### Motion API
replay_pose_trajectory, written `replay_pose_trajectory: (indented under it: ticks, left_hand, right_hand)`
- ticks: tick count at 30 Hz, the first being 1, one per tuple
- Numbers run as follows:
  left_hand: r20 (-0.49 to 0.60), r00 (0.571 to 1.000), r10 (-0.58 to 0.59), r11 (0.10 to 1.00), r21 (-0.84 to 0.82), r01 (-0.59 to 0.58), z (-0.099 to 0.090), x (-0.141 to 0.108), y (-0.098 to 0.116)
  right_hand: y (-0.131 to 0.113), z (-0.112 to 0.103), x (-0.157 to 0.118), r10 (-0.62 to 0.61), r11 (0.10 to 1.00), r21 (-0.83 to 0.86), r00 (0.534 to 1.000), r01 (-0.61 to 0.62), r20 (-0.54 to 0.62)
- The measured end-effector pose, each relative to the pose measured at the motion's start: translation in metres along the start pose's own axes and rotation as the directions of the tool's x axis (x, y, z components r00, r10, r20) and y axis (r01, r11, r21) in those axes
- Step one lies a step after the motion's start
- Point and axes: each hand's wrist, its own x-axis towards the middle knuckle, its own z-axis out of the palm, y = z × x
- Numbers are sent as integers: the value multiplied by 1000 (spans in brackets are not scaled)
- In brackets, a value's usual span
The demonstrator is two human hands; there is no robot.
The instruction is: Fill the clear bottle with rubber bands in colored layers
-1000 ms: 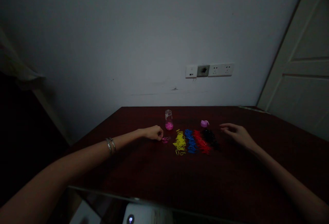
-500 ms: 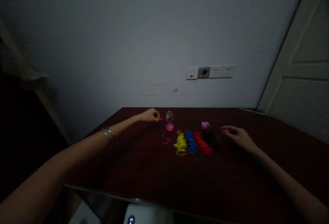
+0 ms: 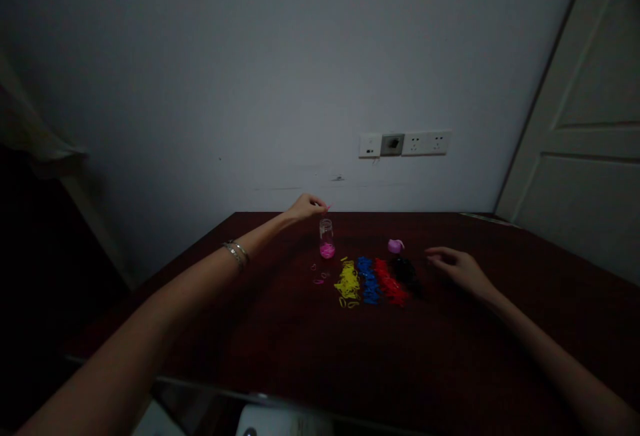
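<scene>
My left hand (image 3: 307, 207) is closed in a pinch on pink rubber bands (image 3: 328, 209), just above the mouth of a clear jar (image 3: 326, 231). The jar stands upright with pink rubber bands (image 3: 327, 251) at its bottom. A few loose pink bands (image 3: 319, 281) lie in front of it. Side by side on the table are piles of yellow bands (image 3: 349, 281), blue bands (image 3: 369, 281), red bands (image 3: 390, 283) and black bands (image 3: 406, 271). My right hand (image 3: 461, 269) rests on the table right of the black pile, fingers stretched out and holding nothing.
A purple lid (image 3: 395, 246) lies behind the red and black piles. The dark table (image 3: 425, 369) meets a wall with sockets (image 3: 404, 144) at its back. Below the front edge is a white object (image 3: 285, 421). A door (image 3: 590, 123) stands at the right.
My left hand has moved up and to the right, from beside the jar to over its mouth, still pinching pink bands. My right hand stays in place; the view has shifted slightly.
</scene>
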Motion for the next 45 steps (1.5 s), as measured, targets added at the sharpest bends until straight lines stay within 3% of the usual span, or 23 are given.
replay_pose_trajectory:
  ticks: [5,11,24,32,39,45]
  left_hand:
    - [-26,997,-68,994,-89,66,11,-1,-11]
    - [9,994,-108,978,-181,108,19,-12,-10]
    - [83,992,-91,978,-179,104,20,-14,-11]
    - [-141,978,-153,963,-245,116,18,1,-28]
    - [-328,872,-362,917,-291,272,14,5,-65]
    - [-399,737,-546,824,-413,387,31,-12,-106]
  right_hand:
    - [-3,0,-2,-5,1000,-5,1000,5,15]
    - [-3,-1,-1,4,1000,-20,1000,-3,25]
    - [-1,-1,0,0,999,-47,999,2,42]
    - [2,-2,1,10,998,-65,999,-8,38]
    - [-1,0,-1,0,998,-61,999,3,50]
    - [-31,18,12,-105,993,-36,990,109,90]
